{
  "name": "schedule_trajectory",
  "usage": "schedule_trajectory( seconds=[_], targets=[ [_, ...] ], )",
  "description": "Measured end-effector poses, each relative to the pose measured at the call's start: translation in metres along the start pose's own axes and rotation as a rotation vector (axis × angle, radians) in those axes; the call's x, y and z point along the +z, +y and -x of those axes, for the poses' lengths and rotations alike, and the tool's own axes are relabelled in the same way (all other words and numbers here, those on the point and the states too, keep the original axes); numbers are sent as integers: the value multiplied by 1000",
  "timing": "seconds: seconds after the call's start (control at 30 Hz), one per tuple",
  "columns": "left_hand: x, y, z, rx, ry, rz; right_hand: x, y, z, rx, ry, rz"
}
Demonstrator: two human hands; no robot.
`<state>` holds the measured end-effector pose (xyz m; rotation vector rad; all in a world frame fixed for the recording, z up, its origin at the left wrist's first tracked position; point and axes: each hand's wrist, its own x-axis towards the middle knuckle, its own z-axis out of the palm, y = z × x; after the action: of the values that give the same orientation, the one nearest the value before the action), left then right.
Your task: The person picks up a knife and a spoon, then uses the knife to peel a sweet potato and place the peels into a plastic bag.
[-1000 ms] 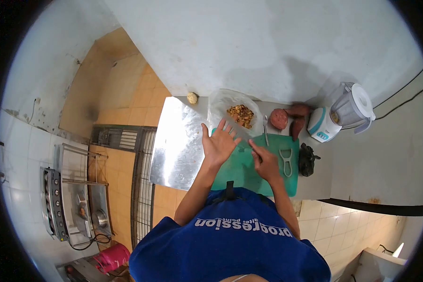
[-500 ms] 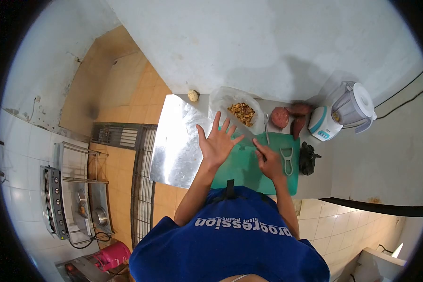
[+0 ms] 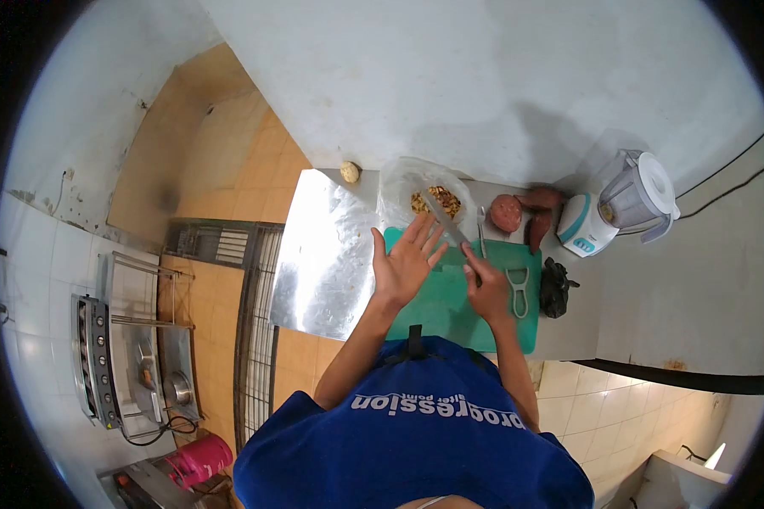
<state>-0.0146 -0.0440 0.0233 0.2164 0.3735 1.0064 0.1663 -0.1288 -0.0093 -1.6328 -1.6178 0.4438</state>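
Observation:
My left hand (image 3: 406, 265) is held palm up with its fingers spread, over the left part of the green cutting board (image 3: 433, 310). It holds nothing. My right hand (image 3: 489, 293) is closed around the handle of a knife (image 3: 446, 215), whose blade points up and left across the clear plastic bag (image 3: 395, 182). Chopped brown and yellowish pieces (image 3: 450, 200) lie in that bag. Right of my right hand, a pale green peeler (image 3: 519, 291) rests on the board. A slim metal utensil (image 3: 482, 231) lies at the board's far edge.
Reddish sweet potatoes (image 3: 506, 213) lie behind the board. A white blender (image 3: 587, 222) stands at the right, near a crumpled black plastic bag (image 3: 556, 288). To the left is a shiny metal tabletop (image 3: 318, 263), with a pale round lump (image 3: 350, 172) at its back edge.
My left hand has shifted slightly right and down, its fingers closer together. The knife has swung up, its blade now clearly visible over the bag.

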Motion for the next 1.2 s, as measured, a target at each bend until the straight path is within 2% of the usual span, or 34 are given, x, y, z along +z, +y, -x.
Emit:
schedule_trajectory(
  seconds=[0.07,0.1,0.17,0.2,0.27,0.3,0.4,0.47,0.5,0.57,0.6,0.67,0.7,0.77,0.8,0.83,0.9,0.93,0.97,1.0,1.03,1.1,1.17,1.2],
  targets=[
    [0,0,0,8,-168,-17,-3,4,-4,-18,117,39],
    [0,-1,0,7,-170,-18,-5,1,-4,-18,118,39],
    [-3,-2,-3,-36,29,32,-8,-8,2,-28,-35,-29],
    [-5,-3,-5,-40,26,30,-6,-10,6,-25,-31,-28],
    [-9,-3,-7,8,-120,18,-1,-10,9,-270,-147,68],
    [-6,-2,-6,9,-119,14,1,-9,9,-270,-145,64],
    [-5,-1,-2,1,-99,62,4,-6,4,-177,-51,3],
    [-10,0,-1,-24,-206,83,0,-2,0,82,27,44],
    [-9,1,-1,-22,-206,84,-2,3,0,80,26,44],
    [-5,2,-2,119,-160,-453,-3,13,-2,60,152,-18],
    [-6,3,-4,121,-159,-453,-1,16,-1,59,150,-18],
    [-12,5,-13,177,-45,-686,0,21,3,-4,210,-42],
    [-17,8,-24,174,-45,-681,-4,16,5,-2,209,-37],
    [-27,19,-44,24,542,-609,-14,-1,8,190,47,-76],
    [-21,22,-39,123,312,-572,-14,0,10,193,52,-75],
    [-8,15,-41,119,307,-575,-14,0,10,171,59,-88],
    [17,-7,-50,604,334,-600,-14,0,11,150,67,-100],
    [-14,2,-54,605,332,-601,-12,-1,11,139,101,-137],
    [-72,18,-62,323,137,-531,-11,-2,10,129,136,-173],
    [-103,26,-65,40,-56,-453,-11,-3,9,129,139,-174],
    [-77,23,-56,37,-57,-455,-12,-4,10,125,91,-213],
    [-19,4,-38,114,226,-626,-9,-2,12,124,45,-251],
    [-8,-7,-32,147,213,-671,1,7,17,499,-134,-1136],
    [-9,-12,-31,204,171,-813,0,7,18,500,-135,-1136]
  ],
)
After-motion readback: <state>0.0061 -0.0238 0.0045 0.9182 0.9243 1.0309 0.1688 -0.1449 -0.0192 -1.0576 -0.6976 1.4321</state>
